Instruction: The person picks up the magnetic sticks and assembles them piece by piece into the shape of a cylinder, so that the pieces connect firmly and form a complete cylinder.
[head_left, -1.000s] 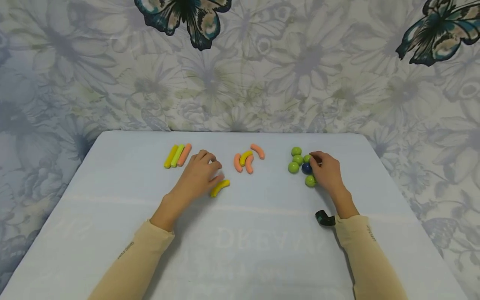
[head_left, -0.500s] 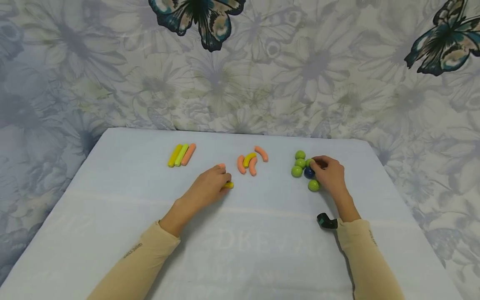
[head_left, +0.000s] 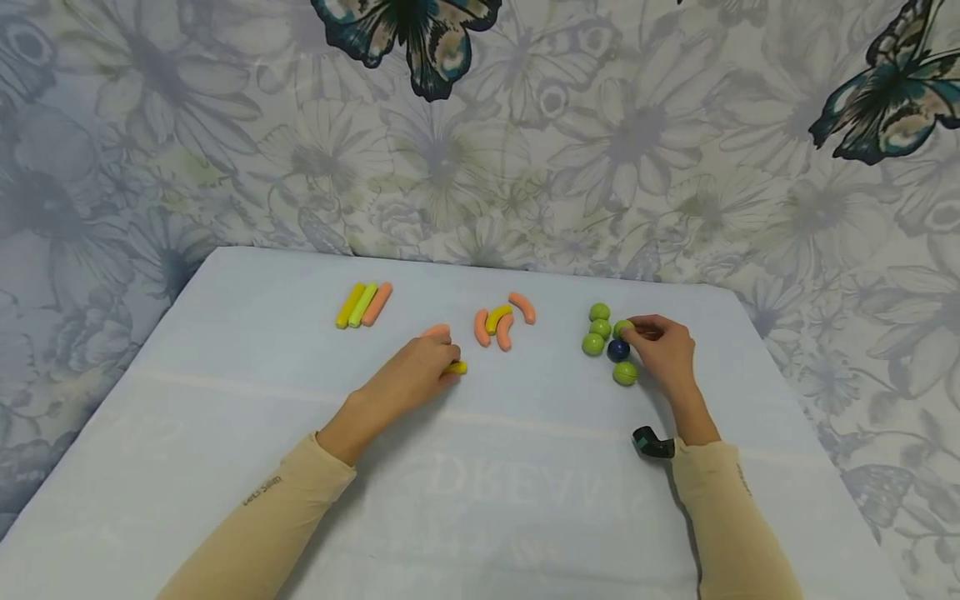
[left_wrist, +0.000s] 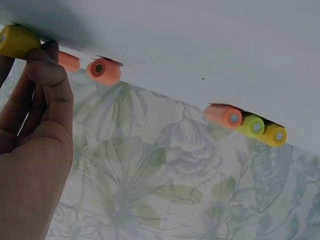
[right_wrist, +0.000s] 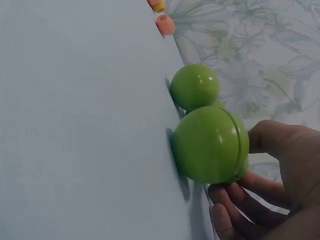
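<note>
Left hand (head_left: 412,371) on yellow curved piece (head_left: 458,367), right hand (head_left: 663,350) on green ball (head_left: 624,330)

Head-view clock, 12 = far edge. Nearest: black elbow-shaped part (head_left: 652,442) at right cuff (head_left: 705,454), 6 o'clock from right hand. Then grooved green ball (head_left: 625,373), 6 o'clock of blue ball (head_left: 618,350). Left grip: clamped on yellow curved piece at its 3 o'clock; can't tell if it's off the white surface (head_left: 480,517). Loose orange piece (head_left: 437,331) just beyond, 1 o'clock, partly hidden. Right grip: pinched on green ball, hand's 10 o'clock, just beyond blue. Three more green balls (head_left: 600,330), blue's 9–11. Middle cluster, left hand's 2 o'clock: three orange curved pieces (head_left: 482,328), one yellow (head_left: 498,319). Three straight sticks (head_left: 363,305) side by side, left hand's 10–11. Back: floral wall (head_left: 480,192).
</note>
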